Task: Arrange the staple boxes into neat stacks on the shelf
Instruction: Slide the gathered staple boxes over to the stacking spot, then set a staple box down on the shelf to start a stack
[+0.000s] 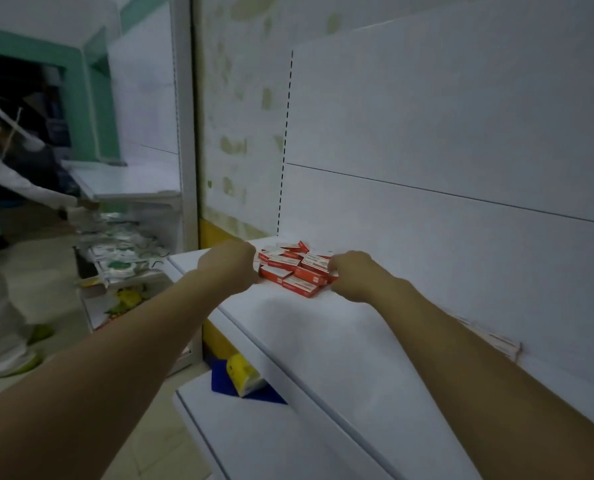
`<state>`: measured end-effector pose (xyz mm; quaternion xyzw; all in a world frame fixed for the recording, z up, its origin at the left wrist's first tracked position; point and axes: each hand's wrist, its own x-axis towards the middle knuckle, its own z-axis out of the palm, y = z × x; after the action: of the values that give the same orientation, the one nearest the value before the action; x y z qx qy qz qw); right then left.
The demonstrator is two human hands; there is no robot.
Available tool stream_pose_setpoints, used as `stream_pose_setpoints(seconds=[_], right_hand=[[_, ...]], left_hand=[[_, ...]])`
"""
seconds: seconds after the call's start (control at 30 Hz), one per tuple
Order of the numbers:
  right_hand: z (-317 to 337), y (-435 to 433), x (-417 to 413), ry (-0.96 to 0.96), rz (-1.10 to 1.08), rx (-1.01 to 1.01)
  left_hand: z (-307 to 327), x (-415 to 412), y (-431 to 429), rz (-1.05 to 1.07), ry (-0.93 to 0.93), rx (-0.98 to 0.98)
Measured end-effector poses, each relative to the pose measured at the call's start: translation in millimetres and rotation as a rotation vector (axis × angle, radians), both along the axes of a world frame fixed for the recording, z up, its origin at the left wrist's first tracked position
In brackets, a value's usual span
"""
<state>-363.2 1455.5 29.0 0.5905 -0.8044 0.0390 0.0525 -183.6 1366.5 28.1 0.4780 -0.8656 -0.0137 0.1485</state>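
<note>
A loose heap of several small red-and-white staple boxes lies at the far left end of the white shelf, against the back panel. Some boxes lie flat and others tilt on top of them. My left hand rests at the heap's left side with its fingers curled toward the boxes. My right hand is at the heap's right side, its fingertips against the nearest boxes. The fingers of both hands are hidden behind the knuckles, so any grip on a box stays out of sight.
A lower white shelf juts out below, with a yellow packet on blue card at its back. To the left, another person in white reaches toward a rack of green-and-white packets.
</note>
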Motion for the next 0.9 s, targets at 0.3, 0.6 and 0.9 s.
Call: stream_pose_setpoints(seconds=[0.3, 0.6, 0.9], right_hand=[[11, -89, -6, 0.031, -0.131, 0.073], [3, -176, -53, 0.009, -0.213, 0.118], [-18, -220, -102, -0.249, -0.302, 0.262]], left_hand=[[-8, -12, -115, -0.105, -0.011, 0.027], [-22, -63, -217, -0.194, -0.020, 0.046], [-29, -143, -290, -0.349, -0.036, 0.065]])
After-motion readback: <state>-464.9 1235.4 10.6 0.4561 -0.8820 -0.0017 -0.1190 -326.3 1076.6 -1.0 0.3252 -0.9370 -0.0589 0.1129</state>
